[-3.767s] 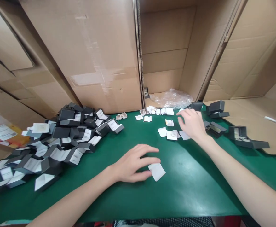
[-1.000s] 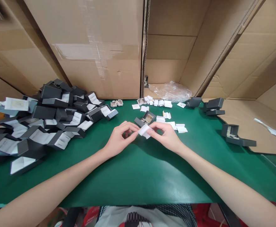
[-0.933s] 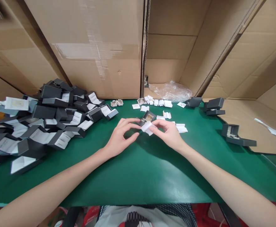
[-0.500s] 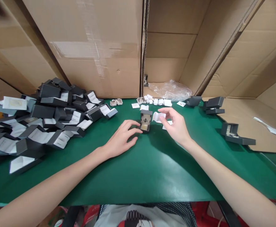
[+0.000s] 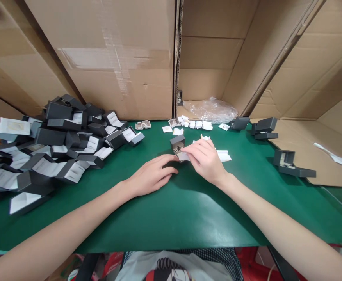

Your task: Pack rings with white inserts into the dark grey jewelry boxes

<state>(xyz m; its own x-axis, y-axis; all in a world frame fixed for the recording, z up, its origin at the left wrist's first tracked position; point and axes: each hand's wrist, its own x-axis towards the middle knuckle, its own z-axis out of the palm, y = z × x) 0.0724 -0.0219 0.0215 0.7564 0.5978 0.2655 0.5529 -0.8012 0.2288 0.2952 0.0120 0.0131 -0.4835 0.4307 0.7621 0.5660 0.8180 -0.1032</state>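
Note:
A small dark grey hinged box (image 5: 177, 142) stands with its lid raised in the middle of the green table. My left hand (image 5: 155, 173) lies beside its left side, fingers stretched out and apart, the index fingertip touching the box's lower edge. My right hand (image 5: 203, 158) pinches a thin white piece (image 5: 183, 156), which looks like a paper or card insert, over the front of the box. The fingers hide part of the box's inside. Right of this hand lies a white folded piece (image 5: 224, 155) on the table.
A big heap of open grey boxes (image 5: 52, 136) with white linings covers the left side. Several white pieces (image 5: 198, 124) lie along the back. More grey boxes (image 5: 286, 159) stand at right, near flat cardboard (image 5: 305, 134). Clear plastic (image 5: 212, 110) lies by the cardboard walls.
My right hand has moved left, from beside the box to over its front, with a white piece in its fingers. My left hand has stayed at the box's left side.

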